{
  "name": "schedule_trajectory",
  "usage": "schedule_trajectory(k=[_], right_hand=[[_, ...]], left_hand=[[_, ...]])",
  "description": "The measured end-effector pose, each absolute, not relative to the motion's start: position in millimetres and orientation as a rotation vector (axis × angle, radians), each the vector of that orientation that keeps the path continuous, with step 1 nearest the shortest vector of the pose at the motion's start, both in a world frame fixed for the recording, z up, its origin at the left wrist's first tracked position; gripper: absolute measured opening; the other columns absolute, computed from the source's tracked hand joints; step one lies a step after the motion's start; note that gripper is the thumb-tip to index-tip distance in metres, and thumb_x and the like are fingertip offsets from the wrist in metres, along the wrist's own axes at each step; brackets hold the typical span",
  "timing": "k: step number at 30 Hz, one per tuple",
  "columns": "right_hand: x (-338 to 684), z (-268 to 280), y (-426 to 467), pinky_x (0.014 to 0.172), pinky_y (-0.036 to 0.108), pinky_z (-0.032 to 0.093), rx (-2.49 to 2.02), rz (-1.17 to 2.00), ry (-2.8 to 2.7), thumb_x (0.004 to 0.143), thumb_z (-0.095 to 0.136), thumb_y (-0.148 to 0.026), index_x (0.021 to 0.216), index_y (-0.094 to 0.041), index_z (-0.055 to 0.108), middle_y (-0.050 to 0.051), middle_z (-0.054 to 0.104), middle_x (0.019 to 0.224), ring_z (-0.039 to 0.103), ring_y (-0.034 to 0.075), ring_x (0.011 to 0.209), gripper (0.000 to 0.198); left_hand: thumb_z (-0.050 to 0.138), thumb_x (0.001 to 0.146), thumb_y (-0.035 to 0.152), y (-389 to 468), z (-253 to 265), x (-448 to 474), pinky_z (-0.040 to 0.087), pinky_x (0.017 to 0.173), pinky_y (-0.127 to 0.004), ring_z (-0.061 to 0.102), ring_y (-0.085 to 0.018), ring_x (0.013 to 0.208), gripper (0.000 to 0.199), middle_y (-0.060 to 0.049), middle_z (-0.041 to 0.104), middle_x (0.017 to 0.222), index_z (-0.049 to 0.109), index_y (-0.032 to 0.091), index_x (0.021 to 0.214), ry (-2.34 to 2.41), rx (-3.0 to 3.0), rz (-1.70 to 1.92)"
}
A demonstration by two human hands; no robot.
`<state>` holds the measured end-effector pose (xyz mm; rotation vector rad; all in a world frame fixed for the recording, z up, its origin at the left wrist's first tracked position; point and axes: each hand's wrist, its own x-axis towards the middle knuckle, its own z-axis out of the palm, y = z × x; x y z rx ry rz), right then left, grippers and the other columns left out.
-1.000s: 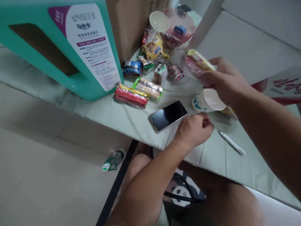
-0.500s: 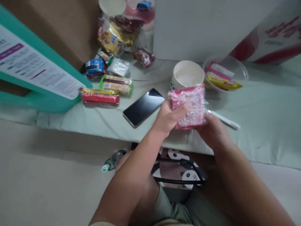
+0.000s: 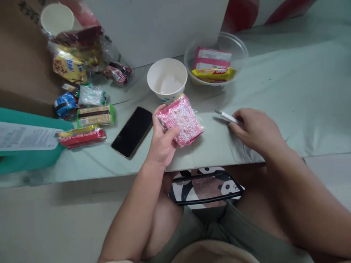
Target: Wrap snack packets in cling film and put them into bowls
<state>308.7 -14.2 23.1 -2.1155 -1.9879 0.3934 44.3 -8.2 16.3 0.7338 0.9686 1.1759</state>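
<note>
My left hand [image 3: 163, 142] is closed on a pink packet [image 3: 182, 120] in shiny clear wrap, thumb on top, held just in front of a white paper bowl [image 3: 167, 78]. To the right, my right hand [image 3: 255, 128] grips a slim white utility knife [image 3: 229, 117] by its handle, its metal tip pointing left towards the packet. The knife is low over the pale green cloth. A black phone [image 3: 133, 132] lies left of my left hand. Behind the hands, a clear plastic bowl [image 3: 242, 45] holds a pink-and-white packet [image 3: 214, 58] and a yellow packet [image 3: 214, 75].
Several wrapped snacks are grouped at the left, among them a red packet [image 3: 83, 137], a green-edged biscuit pack [image 3: 95, 115] and a yellow cookie bag [image 3: 68, 65]. A teal container [image 3: 33, 160] stands at the far left. A white box [image 3: 153, 29] rises behind the bowls.
My right hand has left the pink packet, moved right and taken hold of the utility knife from the table. My left hand keeps the packet, now tilted. The view has shifted right.
</note>
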Motion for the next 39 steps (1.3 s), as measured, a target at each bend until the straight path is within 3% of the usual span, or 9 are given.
schedule_trajectory(k=[3, 5, 10, 13, 18, 25, 29, 36, 39], right_hand=[[297.0, 41.5, -20.3, 0.056, 0.031, 0.035, -1.996, 0.615, -1.775, 0.086, 0.059, -0.042, 0.096, -0.023, 0.061, 0.002, 0.060, 0.066, 0.048, 0.018, 0.055, 0.022], [283.6, 51.6, -26.8, 0.056, 0.030, 0.036, -1.762, 0.797, -1.739, 0.092, 0.053, -0.044, 0.101, -0.023, 0.062, -0.001, 0.059, 0.064, 0.050, 0.016, 0.054, 0.025], [251.4, 57.6, -34.8, 0.058, 0.027, 0.038, -1.420, 1.081, -1.829, 0.099, 0.042, -0.042, 0.083, -0.021, 0.061, -0.001, 0.057, 0.061, 0.050, 0.012, 0.054, 0.032], [243.9, 52.6, -31.4, 0.061, 0.028, 0.039, -1.460, 1.054, -1.841, 0.099, 0.041, -0.041, 0.080, -0.020, 0.063, 0.000, 0.059, 0.063, 0.051, 0.013, 0.056, 0.036], [243.7, 46.4, -27.0, 0.066, 0.029, 0.038, -1.674, 1.001, -1.906, 0.097, 0.040, -0.038, 0.095, -0.019, 0.072, 0.004, 0.068, 0.075, 0.057, 0.017, 0.067, 0.037], [246.1, 53.1, -27.9, 0.060, 0.031, 0.029, -2.028, 0.881, -2.147, 0.096, 0.039, -0.041, 0.095, -0.022, 0.075, 0.006, 0.072, 0.078, 0.057, 0.021, 0.070, 0.040], [261.7, 58.0, -23.3, 0.059, 0.032, 0.030, -2.174, 0.814, -2.070, 0.093, 0.045, -0.041, 0.102, -0.025, 0.079, 0.007, 0.073, 0.080, 0.059, 0.022, 0.071, 0.038], [305.1, 25.4, -6.9, 0.065, 0.036, 0.037, -2.164, 0.380, -1.925, 0.089, 0.056, -0.040, 0.104, -0.022, 0.079, 0.013, 0.068, 0.092, 0.060, 0.027, 0.079, 0.032], [311.8, 13.5, -1.4, 0.074, 0.042, 0.044, -2.045, 0.222, -1.832, 0.086, 0.062, -0.037, 0.102, -0.022, 0.077, 0.015, 0.066, 0.092, 0.060, 0.031, 0.086, 0.026]], left_hand=[[0.081, 0.068, 0.024, -7.8, 13.4, 47.4, 0.057, 0.077, -0.031, 0.066, -0.021, 0.100, 0.066, -0.002, 0.063, 0.116, 0.049, 0.038, 0.124, 0.985, 0.783, 1.208], [0.081, 0.067, 0.023, -8.1, 12.9, 50.9, 0.056, 0.072, -0.028, 0.064, -0.018, 0.093, 0.062, -0.001, 0.062, 0.110, 0.050, 0.035, 0.119, 1.004, 0.804, 1.222], [0.080, 0.066, 0.021, -9.5, 12.7, 63.3, 0.052, 0.064, -0.024, 0.060, -0.014, 0.081, 0.060, 0.001, 0.060, 0.103, 0.044, 0.034, 0.112, 1.021, 0.825, 1.202], [0.081, 0.063, 0.019, -10.4, 12.1, 68.0, 0.051, 0.066, -0.024, 0.059, -0.013, 0.080, 0.063, 0.003, 0.060, 0.101, 0.042, 0.034, 0.111, 1.000, 0.814, 1.195], [0.082, 0.059, 0.015, -10.2, 10.5, 66.6, 0.051, 0.071, -0.024, 0.060, -0.012, 0.080, 0.063, 0.003, 0.060, 0.099, 0.043, 0.031, 0.106, 1.003, 0.724, 1.239], [0.077, 0.056, 0.008, 0.5, 13.6, 52.4, 0.054, 0.083, -0.030, 0.063, -0.017, 0.092, 0.051, 0.001, 0.062, 0.097, 0.048, 0.026, 0.094, 1.026, 0.415, 1.389], [0.078, 0.054, 0.009, 2.5, 13.6, 48.9, 0.053, 0.080, -0.029, 0.061, -0.015, 0.087, 0.051, 0.002, 0.061, 0.093, 0.047, 0.026, 0.091, 1.055, 0.415, 1.411], [0.084, 0.060, 0.024, -1.3, 5.6, 43.6, 0.047, 0.074, -0.029, 0.056, -0.014, 0.075, 0.049, 0.001, 0.059, 0.088, 0.053, 0.023, 0.098, 1.478, 1.053, 1.224], [0.084, 0.064, 0.034, -2.6, 4.8, 38.3, 0.048, 0.082, -0.036, 0.057, -0.019, 0.083, 0.037, -0.003, 0.060, 0.091, 0.059, 0.021, 0.089, 1.713, 1.428, 1.017]])
